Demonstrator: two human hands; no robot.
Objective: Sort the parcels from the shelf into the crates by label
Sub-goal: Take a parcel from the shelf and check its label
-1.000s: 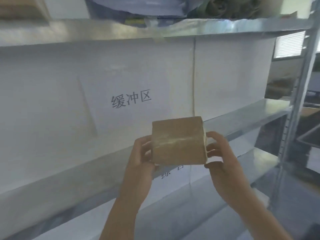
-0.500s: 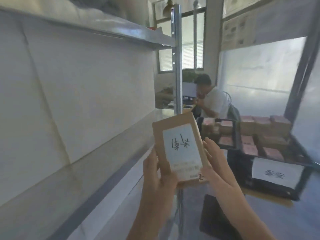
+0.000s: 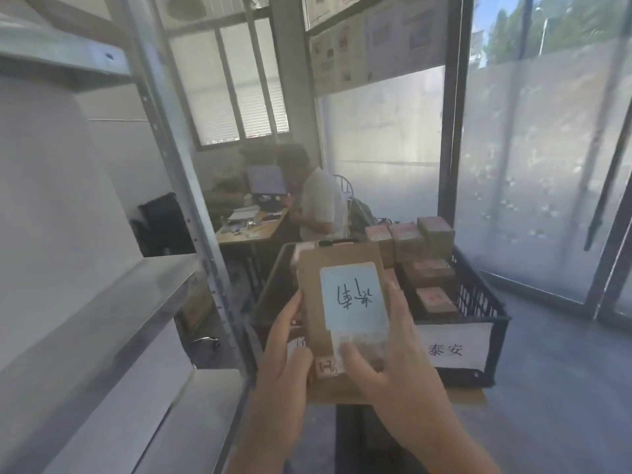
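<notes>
The left hand (image 3: 290, 340) and right hand (image 3: 386, 357) are gripping a labelled parcel (image 3: 342, 302) between them. Several parcels are already sitting in the crate (image 3: 478, 302) beyond it; this one is not yet placed.

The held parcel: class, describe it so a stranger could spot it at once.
Find the black crate by the frosted window. In front of it, both hands hold up the brown parcel. Unlike the boxes in the crate, it shows a white label with handwriting, upside down.

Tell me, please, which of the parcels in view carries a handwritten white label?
The parcel held in both hands; its white label bears handwriting, while those in the crate show only pinkish tops.
</notes>
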